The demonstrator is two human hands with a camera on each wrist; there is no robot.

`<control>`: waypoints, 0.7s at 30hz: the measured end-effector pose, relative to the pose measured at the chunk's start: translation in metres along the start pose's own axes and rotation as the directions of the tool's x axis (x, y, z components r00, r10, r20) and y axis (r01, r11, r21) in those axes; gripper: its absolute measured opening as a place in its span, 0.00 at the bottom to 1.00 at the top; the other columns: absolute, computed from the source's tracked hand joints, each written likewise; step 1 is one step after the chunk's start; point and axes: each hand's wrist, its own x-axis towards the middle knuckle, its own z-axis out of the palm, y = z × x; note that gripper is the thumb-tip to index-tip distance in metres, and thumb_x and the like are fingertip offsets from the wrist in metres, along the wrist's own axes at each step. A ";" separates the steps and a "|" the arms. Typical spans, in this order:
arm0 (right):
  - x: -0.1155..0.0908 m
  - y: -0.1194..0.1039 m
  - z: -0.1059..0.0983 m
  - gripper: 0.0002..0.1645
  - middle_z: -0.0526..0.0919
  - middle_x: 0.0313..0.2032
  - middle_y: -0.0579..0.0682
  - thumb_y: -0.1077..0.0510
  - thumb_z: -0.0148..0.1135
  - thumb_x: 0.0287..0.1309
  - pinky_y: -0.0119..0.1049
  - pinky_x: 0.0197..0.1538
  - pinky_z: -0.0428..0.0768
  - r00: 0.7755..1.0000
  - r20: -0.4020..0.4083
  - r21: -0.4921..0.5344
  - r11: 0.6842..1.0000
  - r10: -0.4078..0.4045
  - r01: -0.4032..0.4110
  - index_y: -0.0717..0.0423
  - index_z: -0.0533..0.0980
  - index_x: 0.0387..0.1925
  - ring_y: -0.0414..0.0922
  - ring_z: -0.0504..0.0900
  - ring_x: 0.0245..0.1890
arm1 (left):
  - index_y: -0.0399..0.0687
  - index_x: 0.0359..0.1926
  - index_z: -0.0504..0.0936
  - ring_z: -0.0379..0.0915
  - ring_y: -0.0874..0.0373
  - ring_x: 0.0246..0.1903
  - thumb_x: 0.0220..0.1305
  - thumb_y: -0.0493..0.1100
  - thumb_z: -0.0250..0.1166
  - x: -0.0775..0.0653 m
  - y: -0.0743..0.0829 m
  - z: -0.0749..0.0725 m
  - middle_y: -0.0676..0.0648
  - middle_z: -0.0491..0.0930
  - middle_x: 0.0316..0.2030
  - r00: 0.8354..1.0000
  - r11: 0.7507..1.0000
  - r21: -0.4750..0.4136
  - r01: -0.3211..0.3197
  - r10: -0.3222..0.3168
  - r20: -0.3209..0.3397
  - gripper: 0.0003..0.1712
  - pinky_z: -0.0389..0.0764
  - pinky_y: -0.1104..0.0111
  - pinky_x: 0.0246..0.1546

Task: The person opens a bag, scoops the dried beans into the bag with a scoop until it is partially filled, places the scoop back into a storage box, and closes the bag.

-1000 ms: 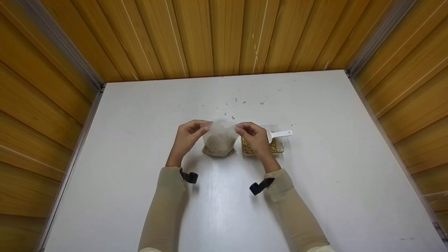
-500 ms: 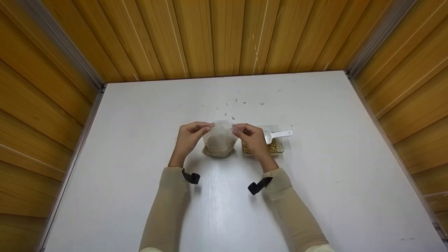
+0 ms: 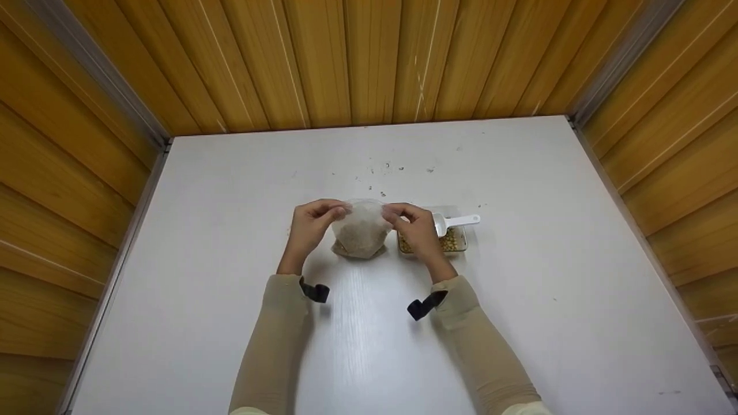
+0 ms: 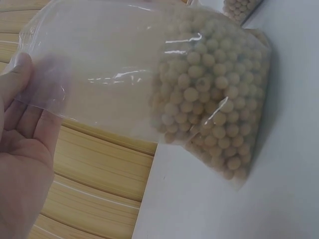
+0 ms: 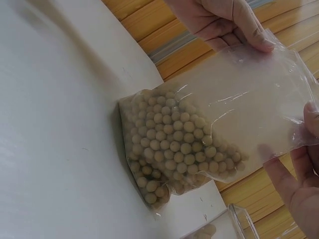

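Note:
A clear plastic bag (image 3: 362,230) stands upright on the table, its lower part filled with round beige soybeans (image 4: 214,94). My left hand (image 3: 311,226) pinches the left side of the bag's top edge between thumb and fingers. At the opposite top corner my right hand (image 3: 416,229) pinches the film the same way. Between them the upper, beanless part of the bag is stretched upward, and in the right wrist view the soybeans (image 5: 174,137) lie heaped at its bottom.
Just right of the bag, partly behind my right hand, is a clear rectangular container (image 3: 464,246) of soybeans. A white scoop (image 3: 463,220) lies across it, handle pointing right. Small dark specks (image 3: 387,166) dot the white table (image 3: 242,173) farther back. Wood-patterned walls (image 3: 369,63) enclose it.
My two hands have come slightly closer together at the top of the bag, so its upper edge is less spread. The bag's base, container and scoop have stayed in place.

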 end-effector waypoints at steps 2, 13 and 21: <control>0.002 0.004 0.000 0.18 0.86 0.41 0.53 0.51 0.69 0.54 0.44 0.48 0.81 1.000 -0.001 -0.002 1.000 -0.011 0.011 0.61 0.84 0.41 0.39 0.82 0.41 | 0.34 0.38 0.86 0.83 0.60 0.36 0.61 0.39 0.65 0.000 0.000 0.000 0.44 0.87 0.35 1.000 1.000 -0.003 0.011 -0.011 -0.005 0.10 0.82 0.67 0.44; 0.000 0.001 -0.001 0.14 0.87 0.37 0.50 0.51 0.70 0.53 0.33 0.42 0.82 0.999 -0.026 -0.053 0.998 -0.020 0.018 0.59 0.84 0.35 0.40 0.83 0.39 | 0.29 0.36 0.84 0.82 0.64 0.33 0.60 0.34 0.64 -0.003 0.017 0.004 0.45 0.87 0.32 0.997 0.997 -0.001 0.071 -0.071 -0.039 0.09 0.81 0.70 0.42; -0.002 0.000 0.000 0.11 0.87 0.33 0.48 0.51 0.71 0.52 0.34 0.46 0.78 0.997 -0.061 -0.109 0.994 -0.037 0.030 0.55 0.86 0.32 0.42 0.83 0.38 | 0.30 0.35 0.84 0.82 0.61 0.33 0.61 0.34 0.64 -0.007 0.029 0.005 0.41 0.86 0.32 0.997 0.997 0.021 0.069 -0.068 -0.043 0.08 0.82 0.69 0.41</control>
